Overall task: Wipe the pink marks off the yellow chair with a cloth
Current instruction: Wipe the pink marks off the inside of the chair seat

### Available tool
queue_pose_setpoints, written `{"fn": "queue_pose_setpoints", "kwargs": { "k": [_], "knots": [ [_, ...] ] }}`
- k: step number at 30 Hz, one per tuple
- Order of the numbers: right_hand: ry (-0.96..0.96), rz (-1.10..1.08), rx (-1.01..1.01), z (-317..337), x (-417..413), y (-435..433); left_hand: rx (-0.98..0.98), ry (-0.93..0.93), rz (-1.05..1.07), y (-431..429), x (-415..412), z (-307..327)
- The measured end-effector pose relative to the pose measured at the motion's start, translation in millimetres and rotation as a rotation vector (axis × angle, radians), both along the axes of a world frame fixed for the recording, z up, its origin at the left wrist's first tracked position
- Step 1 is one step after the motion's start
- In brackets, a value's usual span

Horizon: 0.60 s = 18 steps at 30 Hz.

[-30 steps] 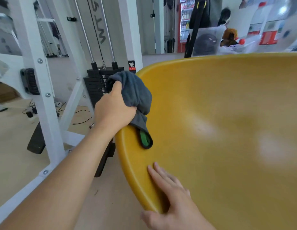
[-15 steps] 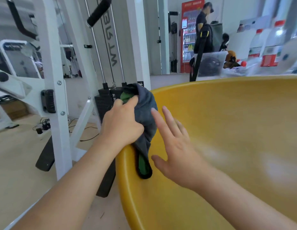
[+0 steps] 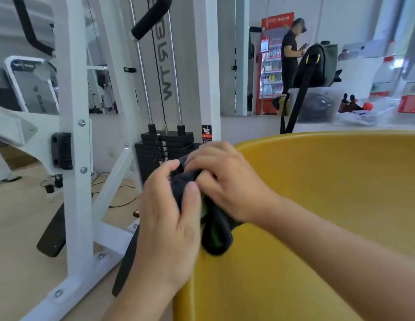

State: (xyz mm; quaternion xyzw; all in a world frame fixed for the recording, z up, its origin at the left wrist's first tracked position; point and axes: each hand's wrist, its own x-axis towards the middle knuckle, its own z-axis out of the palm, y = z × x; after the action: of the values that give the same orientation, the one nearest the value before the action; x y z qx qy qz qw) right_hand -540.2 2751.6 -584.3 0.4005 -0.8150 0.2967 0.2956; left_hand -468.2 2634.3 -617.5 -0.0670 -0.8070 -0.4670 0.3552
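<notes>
The yellow chair (image 3: 329, 205) fills the right half of the view, its curved rim running from the top down to the lower middle. A dark grey cloth (image 3: 215, 230) with green trim hangs over the chair's left rim. My left hand (image 3: 169, 223) grips the cloth from the left, thumb on top. My right hand (image 3: 227, 181) reaches across from the right and pinches the cloth's upper part. Most of the cloth is hidden between the two hands. No pink marks show on the visible chair surface.
A white weight machine (image 3: 74, 158) with a black weight stack (image 3: 165, 149) stands close on the left. Cables lie on the beige floor. A person (image 3: 291, 54) stands by a red vending machine far back. Bags and bottles sit on a ledge behind the chair.
My right hand rose from the chair's lower rim, moved up beside the cloth, and now grips it together with my left hand. The view has tilted upward.
</notes>
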Motion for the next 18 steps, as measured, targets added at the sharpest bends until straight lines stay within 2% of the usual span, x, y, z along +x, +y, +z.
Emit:
{"fn": "queue_pose_setpoints", "kwargs": {
  "k": [2,3,5,7,10,14,16,18],
  "knots": [
    [0.060,-0.114,0.055,12,-37,29,-0.103,-0.118,-0.027,1,3,2],
    [0.019,-0.242,0.029,19,-57,46,-0.142,-0.186,-0.034,1,5,2],
    [-0.151,-0.453,-0.155,23,-90,74,-0.232,-0.277,-0.065,4,8,3],
    [-0.231,-0.438,-0.236,12,-92,65,-0.346,-0.284,-0.060,6,9,5],
    [-0.100,-0.283,-0.182,-4,-55,21,-0.529,-0.288,0.021,8,-1,26],
    [-0.123,-0.211,-0.178,7,-61,22,-0.520,-0.302,0.053,23,-63,63],
    [-0.094,-0.283,-0.120,11,-88,47,-0.672,-0.288,0.032,32,-81,65],
    [-0.080,-0.482,-0.033,13,-118,90,-0.853,-0.235,0.052,35,-88,57]
  ]
}}
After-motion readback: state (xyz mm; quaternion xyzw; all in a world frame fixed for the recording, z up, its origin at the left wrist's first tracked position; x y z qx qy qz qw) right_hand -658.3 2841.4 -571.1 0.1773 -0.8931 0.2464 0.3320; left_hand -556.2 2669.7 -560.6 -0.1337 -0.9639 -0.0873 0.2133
